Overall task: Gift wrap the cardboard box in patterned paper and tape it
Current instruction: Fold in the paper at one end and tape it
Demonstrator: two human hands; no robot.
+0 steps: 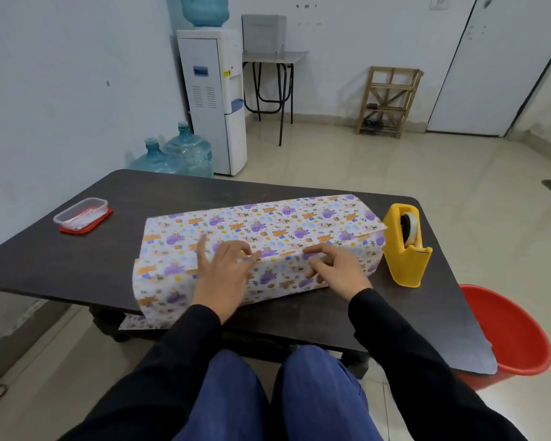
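Two hands rest on a long parcel at the middle of a dark desk [45,265]. The patterned paper [283,221], white with purple and orange cartoon animals, is already folded round the cardboard box, which is fully hidden beneath it. The overlapping edge runs along the near top corner of the parcel.

The left hand [223,268] lies flat on that seam, fingers spread apart and straight. The right hand [334,265] sits just beside it on the same seam, fingers bent; whether they pinch the paper edge or only press it cannot be told.

The step in hand looks like holding the long seam shut before taping. The paper at both ends appears unfolded. The next move probably calls for one hand to keep pressing while the other reaches right to the yellow tape dispenser [407,249], which stands just beside the parcel's right end.

A clear plastic tub on a red lid [81,214] sits at the desk's far left. A red bucket [516,342] stands on the tiled floor at right. Against the white wall stand a water cooler [213,100], spare water bottles [175,154] and a wooden rack [388,100].
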